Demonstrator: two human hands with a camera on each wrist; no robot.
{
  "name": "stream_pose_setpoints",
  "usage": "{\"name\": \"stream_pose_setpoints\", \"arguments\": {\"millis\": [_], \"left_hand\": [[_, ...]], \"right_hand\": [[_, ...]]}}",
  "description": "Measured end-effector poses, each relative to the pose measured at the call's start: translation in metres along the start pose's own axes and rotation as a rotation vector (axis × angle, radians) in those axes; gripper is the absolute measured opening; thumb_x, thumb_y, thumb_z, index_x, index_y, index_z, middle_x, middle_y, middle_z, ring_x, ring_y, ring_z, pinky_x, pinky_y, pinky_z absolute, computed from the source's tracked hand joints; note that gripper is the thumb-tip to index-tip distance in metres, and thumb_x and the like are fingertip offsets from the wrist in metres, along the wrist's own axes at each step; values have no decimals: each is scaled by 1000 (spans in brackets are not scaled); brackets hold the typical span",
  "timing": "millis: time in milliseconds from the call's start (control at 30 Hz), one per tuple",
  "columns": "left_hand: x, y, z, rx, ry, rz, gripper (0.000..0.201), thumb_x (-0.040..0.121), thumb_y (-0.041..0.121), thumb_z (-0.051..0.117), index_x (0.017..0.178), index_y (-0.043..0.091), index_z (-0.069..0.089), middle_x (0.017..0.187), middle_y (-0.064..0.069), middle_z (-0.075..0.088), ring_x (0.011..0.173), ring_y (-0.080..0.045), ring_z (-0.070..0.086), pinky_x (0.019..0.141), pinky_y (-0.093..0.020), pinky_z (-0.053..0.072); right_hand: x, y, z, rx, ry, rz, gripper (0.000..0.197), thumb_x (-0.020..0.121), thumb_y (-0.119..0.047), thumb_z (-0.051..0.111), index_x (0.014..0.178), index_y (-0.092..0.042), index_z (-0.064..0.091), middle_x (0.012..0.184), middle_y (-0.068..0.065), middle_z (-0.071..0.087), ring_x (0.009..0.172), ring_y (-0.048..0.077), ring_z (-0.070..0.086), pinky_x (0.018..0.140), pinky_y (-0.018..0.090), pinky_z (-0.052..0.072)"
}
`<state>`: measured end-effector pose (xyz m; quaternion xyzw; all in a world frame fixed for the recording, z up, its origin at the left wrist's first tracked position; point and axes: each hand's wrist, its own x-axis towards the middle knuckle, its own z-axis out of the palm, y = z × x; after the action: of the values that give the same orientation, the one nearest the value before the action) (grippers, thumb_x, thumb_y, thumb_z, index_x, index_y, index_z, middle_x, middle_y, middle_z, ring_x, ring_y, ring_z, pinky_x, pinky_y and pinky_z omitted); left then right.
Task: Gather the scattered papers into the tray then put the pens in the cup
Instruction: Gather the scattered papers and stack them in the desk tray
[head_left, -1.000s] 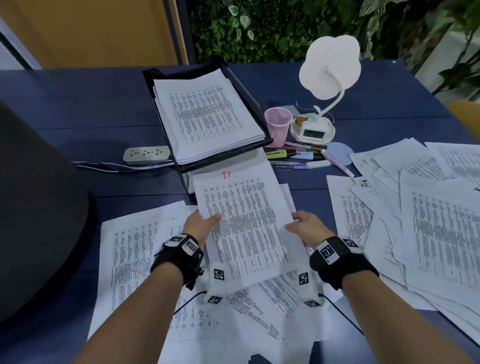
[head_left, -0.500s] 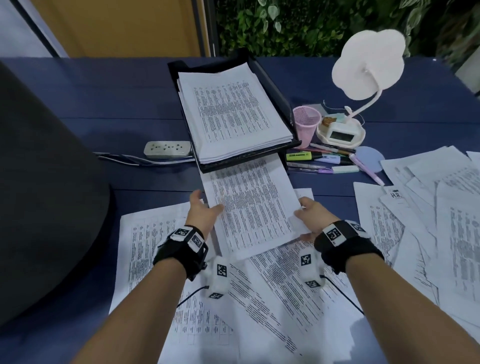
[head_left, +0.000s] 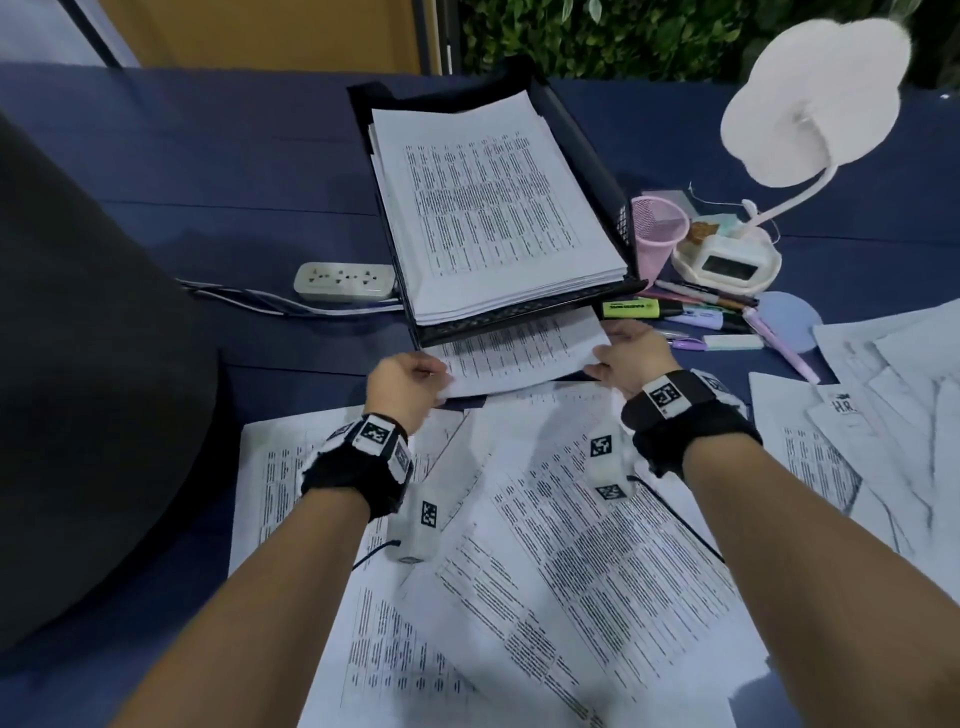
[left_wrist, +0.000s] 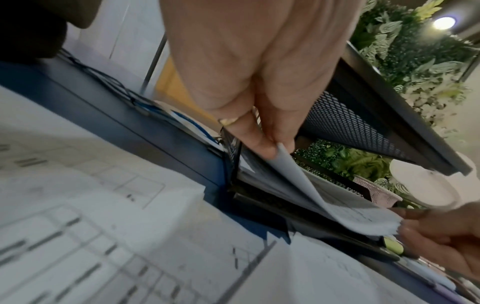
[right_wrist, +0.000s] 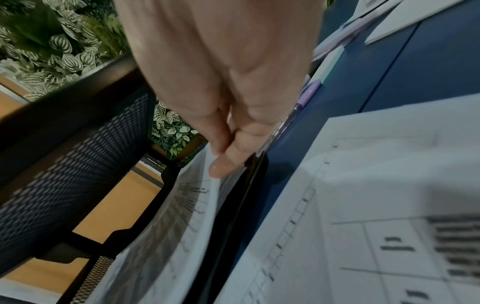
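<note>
A black mesh two-tier tray (head_left: 587, 150) stands at the table's middle, its upper tier full of printed sheets (head_left: 493, 208). A thin stack of papers (head_left: 524, 353) lies partly slid into the lower tier. My left hand (head_left: 408, 379) pinches its near left corner (left_wrist: 279, 153). My right hand (head_left: 631, 351) pinches its right edge (right_wrist: 213, 170). More scattered papers (head_left: 545, 545) cover the table under my forearms and at the right (head_left: 893, 415). A pink mesh cup (head_left: 657, 234) stands right of the tray. Several pens and highlighters (head_left: 691, 312) lie in front of the cup.
A white desk lamp with a clock base (head_left: 727, 260) stands behind the pens. A power strip (head_left: 345, 280) with cables lies left of the tray. A large dark object (head_left: 88, 389) fills the left side. A leafy wall rises behind the table.
Both hands have pushed the stack of papers forward; most of it now lies under the upper tier, where a second ago it lay fully in front of the tray.
</note>
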<state>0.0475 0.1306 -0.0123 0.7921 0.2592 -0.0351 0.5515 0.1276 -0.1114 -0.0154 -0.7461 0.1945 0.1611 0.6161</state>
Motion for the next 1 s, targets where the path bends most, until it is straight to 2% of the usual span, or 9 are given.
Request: {"name": "stream_pose_setpoints", "arguments": {"millis": [100, 167, 267, 333, 433, 533, 667, 833, 1000], "left_hand": [[6, 9, -1, 120, 47, 82, 8, 79, 10, 71, 77, 17, 67, 97, -10, 72, 85, -29, 67, 72, -25, 48], [7, 13, -4, 172, 28, 116, 15, 80, 7, 68, 73, 19, 60, 102, -5, 71, 88, -24, 66, 77, -25, 50], [10, 13, -6, 296, 79, 198, 8, 81, 6, 65, 87, 8, 69, 105, -8, 70, 93, -23, 67, 86, -28, 51], [11, 10, -4, 312, 86, 241, 10, 83, 4, 61, 87, 9, 69, 110, -13, 67, 97, -28, 66, 92, -37, 51], [12, 1, 2, 554, 71, 330, 20, 88, 7, 56, 97, 10, 73, 123, -11, 56, 105, -30, 59, 95, -34, 48], [15, -6, 6, 746, 6, 369, 26, 87, 11, 54, 109, 12, 69, 124, -8, 56, 115, -28, 49, 91, -32, 45], [15, -10, 8, 893, -53, 396, 26, 89, 14, 54, 110, 8, 68, 124, -6, 60, 117, -28, 45, 96, -37, 45], [1, -6, 9, 852, -77, 461, 15, 87, 14, 56, 93, 8, 68, 102, -12, 61, 102, -34, 52, 80, -34, 44], [-24, -10, 16, 754, -149, 461, 17, 89, 17, 57, 100, 13, 70, 108, -10, 58, 101, -28, 56, 83, -32, 48]], "right_hand": [[8, -4, 7, 85, 72, -3, 38, 87, 13, 50, 124, 6, 51, 96, 10, 56, 91, 27, 55, 83, 36, 53], [15, -4, 10, 36, 114, -31, 38, 84, 10, 56, 121, 4, 54, 86, 7, 56, 85, 25, 57, 81, 35, 55], [24, -2, 14, -176, 204, -97, 24, 78, 6, 67, 99, -5, 61, 83, 9, 59, 74, 22, 60, 72, 33, 54], [28, -2, 18, -123, 197, -81, 21, 81, 11, 60, 83, -10, 58, 86, 13, 61, 70, 23, 63, 68, 35, 54], [33, 0, 18, -118, 174, -104, 24, 83, 16, 55, 80, -8, 60, 66, 5, 63, 51, 7, 62, 49, 15, 51], [34, 3, 14, -325, 171, -174, 21, 82, 9, 60, 88, -9, 69, 79, 2, 70, 67, 15, 64, 55, 5, 43], [23, 5, 10, -580, 212, -253, 22, 90, -8, 57, 106, -10, 72, 109, 13, 70, 101, 31, 63, 75, 21, 42], [-3, 21, -5, -540, 222, -226, 33, 90, -1, 46, 109, -9, 70, 117, 8, 66, 111, 29, 59, 84, 17, 38], [-40, 43, -29, -537, 251, -169, 28, 89, -5, 51, 109, -12, 70, 118, 7, 66, 110, 26, 60, 85, 20, 42]]}}
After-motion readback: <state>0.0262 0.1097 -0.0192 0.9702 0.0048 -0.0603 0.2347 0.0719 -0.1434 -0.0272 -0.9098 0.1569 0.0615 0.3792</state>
